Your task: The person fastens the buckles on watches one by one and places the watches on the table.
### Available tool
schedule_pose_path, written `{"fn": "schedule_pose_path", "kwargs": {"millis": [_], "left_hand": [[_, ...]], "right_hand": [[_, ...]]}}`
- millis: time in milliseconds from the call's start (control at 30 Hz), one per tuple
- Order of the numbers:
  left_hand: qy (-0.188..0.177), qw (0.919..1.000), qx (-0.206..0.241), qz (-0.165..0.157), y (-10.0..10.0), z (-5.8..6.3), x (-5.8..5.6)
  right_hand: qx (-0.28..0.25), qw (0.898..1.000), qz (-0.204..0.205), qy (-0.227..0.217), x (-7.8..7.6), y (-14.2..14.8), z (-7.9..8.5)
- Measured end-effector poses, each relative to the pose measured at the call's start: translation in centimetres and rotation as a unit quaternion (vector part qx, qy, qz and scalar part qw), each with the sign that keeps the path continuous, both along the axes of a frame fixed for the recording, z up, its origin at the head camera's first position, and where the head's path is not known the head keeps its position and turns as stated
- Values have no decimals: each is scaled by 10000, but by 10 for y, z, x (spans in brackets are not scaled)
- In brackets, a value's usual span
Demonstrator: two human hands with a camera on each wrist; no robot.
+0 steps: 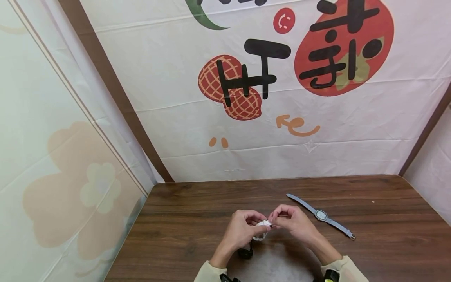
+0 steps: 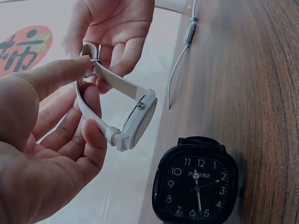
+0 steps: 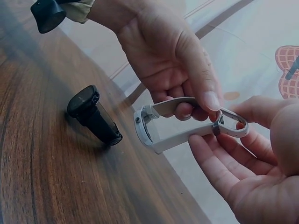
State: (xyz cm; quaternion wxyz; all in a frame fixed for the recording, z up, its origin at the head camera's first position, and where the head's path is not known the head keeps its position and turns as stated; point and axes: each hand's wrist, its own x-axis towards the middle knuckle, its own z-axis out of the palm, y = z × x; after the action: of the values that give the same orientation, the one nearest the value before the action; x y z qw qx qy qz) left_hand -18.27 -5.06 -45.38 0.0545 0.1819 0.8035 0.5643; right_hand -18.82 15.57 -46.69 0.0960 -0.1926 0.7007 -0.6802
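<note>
Both hands hold a white wristwatch above the table's front part, its strap bent round into a loop. My left hand pinches the strap beside the buckle, thumb on the outside and fingers curled beneath. From the other side my right hand grips the folded strap end at the buckle, its fingertips close to the left thumb. In the right wrist view the watch case hangs free of the fingers, crown showing. The strap end inside the right hand is partly hidden.
On the wooden table, a black square-faced watch stands on its closed strap near the left wrist. A light blue watch lies stretched out beyond the right hand. Printed cloth walls rise behind and at the sides.
</note>
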Motion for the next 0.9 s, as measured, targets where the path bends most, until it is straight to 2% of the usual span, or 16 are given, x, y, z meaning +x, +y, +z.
{"fn": "schedule_pose_path", "kwargs": {"millis": [467, 667, 900], "left_hand": [[-104, 9999, -50, 20, 3, 1, 0], [-66, 10000, -38, 41, 3, 0, -1], [-119, 9999, 41, 76, 2, 0, -1]], "right_hand": [[287, 9994, -173, 20, 1, -4, 1], [238, 9995, -184, -131, 0, -6, 0], [322, 9978, -377, -432, -1, -4, -4]]}}
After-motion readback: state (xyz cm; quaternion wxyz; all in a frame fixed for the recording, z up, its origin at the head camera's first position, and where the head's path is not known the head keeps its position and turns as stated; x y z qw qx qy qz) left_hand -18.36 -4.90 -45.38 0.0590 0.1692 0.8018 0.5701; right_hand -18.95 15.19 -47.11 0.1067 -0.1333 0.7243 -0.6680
